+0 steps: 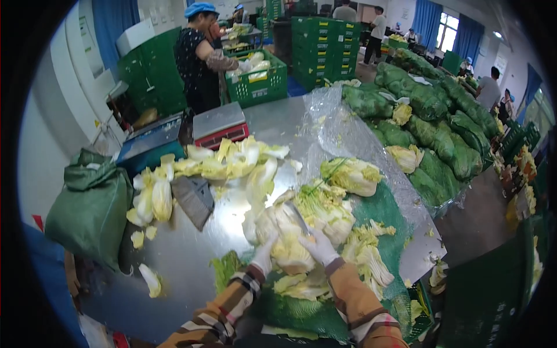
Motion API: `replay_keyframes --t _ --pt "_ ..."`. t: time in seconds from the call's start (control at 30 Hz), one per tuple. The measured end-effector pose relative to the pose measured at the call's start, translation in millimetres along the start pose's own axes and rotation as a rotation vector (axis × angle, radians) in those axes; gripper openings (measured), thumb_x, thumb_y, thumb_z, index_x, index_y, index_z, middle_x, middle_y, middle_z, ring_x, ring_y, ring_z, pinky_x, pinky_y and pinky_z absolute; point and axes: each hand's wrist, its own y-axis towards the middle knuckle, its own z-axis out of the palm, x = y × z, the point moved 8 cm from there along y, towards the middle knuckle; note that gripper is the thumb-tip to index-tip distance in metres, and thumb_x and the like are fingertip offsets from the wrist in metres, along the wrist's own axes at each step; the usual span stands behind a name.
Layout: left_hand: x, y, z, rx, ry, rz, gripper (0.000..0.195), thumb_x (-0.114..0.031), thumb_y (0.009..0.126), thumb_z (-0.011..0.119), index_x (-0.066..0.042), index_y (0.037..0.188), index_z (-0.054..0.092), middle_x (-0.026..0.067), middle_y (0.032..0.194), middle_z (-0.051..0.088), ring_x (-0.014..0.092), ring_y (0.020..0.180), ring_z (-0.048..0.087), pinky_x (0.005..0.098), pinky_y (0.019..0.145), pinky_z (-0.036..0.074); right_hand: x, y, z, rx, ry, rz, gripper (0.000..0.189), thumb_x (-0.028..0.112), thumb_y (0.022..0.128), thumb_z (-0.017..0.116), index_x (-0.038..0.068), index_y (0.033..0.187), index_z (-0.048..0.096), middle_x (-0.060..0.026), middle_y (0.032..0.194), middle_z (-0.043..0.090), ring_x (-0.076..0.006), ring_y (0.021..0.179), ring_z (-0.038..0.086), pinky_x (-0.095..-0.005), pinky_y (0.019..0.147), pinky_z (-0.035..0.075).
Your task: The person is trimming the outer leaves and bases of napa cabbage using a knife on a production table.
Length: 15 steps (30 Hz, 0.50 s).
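Observation:
Both hands wear white gloves. At the middle of the metal table, my left hand point(264, 256) presses against the near left side of a napa cabbage point(287, 235). In my right hand point(320, 246) is a knife point(297, 217), its blade pointing up and away across the cabbage's right side. More cabbage heads point(333, 213) point(353, 176) lie just right of and beyond the knife. Loose cabbage leaves point(367, 261) rest on a green mesh sack point(300, 313) beside and below my hands. How far the blade has entered the cabbage cannot be told.
A pile of trimmed leaves point(226, 161), a grey brush head point(194, 200) and a red scale point(220, 126) are on the table. Green mesh sacks of cabbages point(435, 130) are heaped at right. A green bag point(89, 209) stands left. A co-worker point(200, 61) handles cabbages in a green crate point(256, 89).

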Motion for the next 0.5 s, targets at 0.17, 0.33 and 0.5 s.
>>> replay_keyframes --t 0.17,0.33,0.5 --pt "9 -8 -26 0.106 -0.058 0.008 0.048 -0.041 0.098 0.052 -0.005 0.13 0.053 0.0094 0.122 0.063 0.021 0.108 0.063 0.0373 0.093 0.053 68 -45 13 -0.104 -0.2 -0.127 0.056 0.032 0.081 0.07 0.015 0.133 0.057 -0.0207 0.095 0.055 -0.0371 0.09 0.055 -0.0423 0.083 0.045" --pt "16 -70 -7 0.232 -0.034 -0.081 0.055 -0.047 0.101 0.041 -0.004 0.133 0.05 0.0123 0.126 0.06 0.023 0.113 0.06 0.0378 0.097 0.05 120 -132 -1 -0.121 -0.149 -0.03 0.055 0.024 0.082 0.071 0.014 0.134 0.056 -0.0174 0.098 0.05 -0.0324 0.099 0.048 -0.0373 0.09 0.04" --pt "0 -141 41 0.36 0.267 0.118 0.073 -0.022 0.084 0.077 -0.001 0.141 0.038 0.0095 0.13 0.056 0.018 0.116 0.055 0.032 0.101 0.044 110 -225 -49 -0.272 0.135 0.128 0.044 0.014 0.086 0.069 0.005 0.127 0.057 -0.0051 0.092 0.058 -0.0157 0.078 0.054 -0.0284 0.073 0.046"
